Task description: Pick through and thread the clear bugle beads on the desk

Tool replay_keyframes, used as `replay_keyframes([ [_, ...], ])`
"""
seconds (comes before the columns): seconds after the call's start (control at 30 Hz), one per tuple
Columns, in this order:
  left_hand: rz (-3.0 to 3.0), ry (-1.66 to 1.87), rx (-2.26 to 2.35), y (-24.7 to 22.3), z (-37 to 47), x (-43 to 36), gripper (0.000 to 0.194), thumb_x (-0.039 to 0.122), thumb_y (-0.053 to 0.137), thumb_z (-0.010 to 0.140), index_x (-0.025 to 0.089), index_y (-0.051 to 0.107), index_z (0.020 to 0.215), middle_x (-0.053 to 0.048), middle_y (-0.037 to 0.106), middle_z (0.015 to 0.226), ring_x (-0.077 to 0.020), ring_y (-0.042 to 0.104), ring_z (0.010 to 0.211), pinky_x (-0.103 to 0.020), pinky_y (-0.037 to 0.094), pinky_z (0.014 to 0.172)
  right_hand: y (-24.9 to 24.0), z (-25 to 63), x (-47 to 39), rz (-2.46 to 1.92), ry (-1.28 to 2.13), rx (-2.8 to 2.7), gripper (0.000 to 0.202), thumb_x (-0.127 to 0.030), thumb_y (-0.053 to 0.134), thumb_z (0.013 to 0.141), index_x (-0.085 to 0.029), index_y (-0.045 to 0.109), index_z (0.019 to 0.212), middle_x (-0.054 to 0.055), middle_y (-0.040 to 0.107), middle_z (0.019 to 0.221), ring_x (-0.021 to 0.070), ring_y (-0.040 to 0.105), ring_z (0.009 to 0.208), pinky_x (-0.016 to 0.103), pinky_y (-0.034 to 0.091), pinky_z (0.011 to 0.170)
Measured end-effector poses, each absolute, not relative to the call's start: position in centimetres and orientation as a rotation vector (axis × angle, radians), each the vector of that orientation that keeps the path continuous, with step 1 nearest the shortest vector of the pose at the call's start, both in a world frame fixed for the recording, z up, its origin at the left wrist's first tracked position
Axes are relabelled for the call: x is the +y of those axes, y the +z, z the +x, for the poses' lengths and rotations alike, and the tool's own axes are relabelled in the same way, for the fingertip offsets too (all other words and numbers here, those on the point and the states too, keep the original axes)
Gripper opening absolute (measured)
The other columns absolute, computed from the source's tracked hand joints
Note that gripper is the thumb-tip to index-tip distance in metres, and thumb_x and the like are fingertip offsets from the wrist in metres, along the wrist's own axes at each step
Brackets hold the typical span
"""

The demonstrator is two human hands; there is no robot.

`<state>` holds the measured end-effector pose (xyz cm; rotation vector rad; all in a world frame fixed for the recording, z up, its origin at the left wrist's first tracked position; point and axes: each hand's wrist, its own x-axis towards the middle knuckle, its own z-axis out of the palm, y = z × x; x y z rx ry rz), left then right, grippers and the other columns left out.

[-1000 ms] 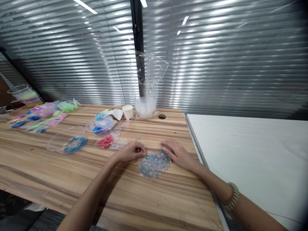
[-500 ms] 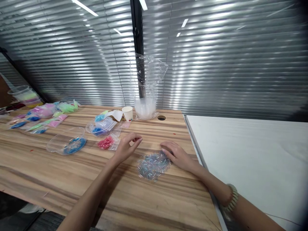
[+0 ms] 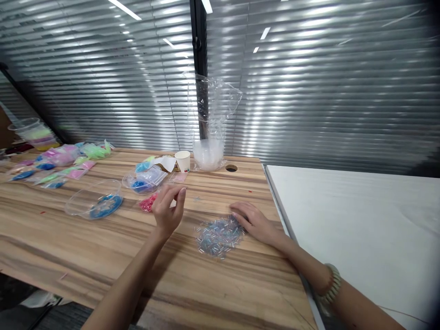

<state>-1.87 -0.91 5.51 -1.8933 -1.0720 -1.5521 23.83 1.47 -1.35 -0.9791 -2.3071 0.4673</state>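
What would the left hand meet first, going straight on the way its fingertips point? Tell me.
Likely the clear plastic bag standing at the back of the wooden table, beyond the left hand; the paper cup sits just left of that line. Depth is unclear, so it might miss.

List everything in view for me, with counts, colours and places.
Blinds: count unclear, silvery, background.
Wooden table: one, brown, centre-left.
White surface: one, white, right.
Loose beads: many, clear-bluish, centre.
Reddish beads: many, pinkish-red, left of centre.
Clear dishes: at least two, see-through, left.
Small bags: many, multicoloured, far left.
Tubs: count unclear, see-through, far left.
Paper cup: one, white, table's back.
Large bag: one, clear, right of cup.
Bracelet: one, pale green, lower right.
Left hand: one, bare, before the reddish beads.
Right hand: one, bare, at the loose beads' edge.
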Motion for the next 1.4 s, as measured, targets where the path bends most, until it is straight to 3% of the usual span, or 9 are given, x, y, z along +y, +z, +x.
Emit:
replay_keyframes([
  [0.2, -2.012, -1.414, -0.896, 4.9, -1.7, -1.4, 0.015, 0.010, 0.047, 0.088, 0.015, 0.060, 0.093, -0.005, 0.065, 0.077, -0.0126, 0.058, 0.066, -0.023, 0.045, 0.062, -1.3, 23.8, 1.5, -0.987, 0.474, -2.317, 0.033, -0.036, 0.036, 0.096, -0.018, 0.055, 0.117, 0.008, 0.057, 0.119, 0.0199, 0.051, 0.113, 0.040, 0.041, 0.100],
  [0.43, -1.976, -1.527, -0.912, 4.6, -2.1, -1.5, 0.022, 0.012, 0.038, 0.091, 0.014, 0.059, 0.097, -0.006, 0.064, 0.078, -0.0149, 0.058, 0.069, -0.025, 0.046, 0.061, -1.1, 23.8, 1.3, -0.982, 0.472, -2.315, 0.032, -0.035, 0.036, 0.097, -0.017, 0.055, 0.116, 0.008, 0.057, 0.118, 0.0184, 0.051, 0.112, 0.037, 0.041, 0.100],
  [1.4, -2.207, -1.224, -1.033, 4.1, -2.1, -1.0, 0.026, 0.019, 0.034, 0.093, 0.015, 0.059, 0.092, -0.006, 0.063, 0.077, -0.0147, 0.058, 0.070, -0.024, 0.044, 0.063, -1.2, 23.8, 1.4, -0.961, 0.450, -2.315, 0.032, -0.035, 0.037, 0.096, -0.019, 0.055, 0.117, 0.009, 0.058, 0.118, 0.0203, 0.051, 0.112, 0.041, 0.041, 0.099],
])
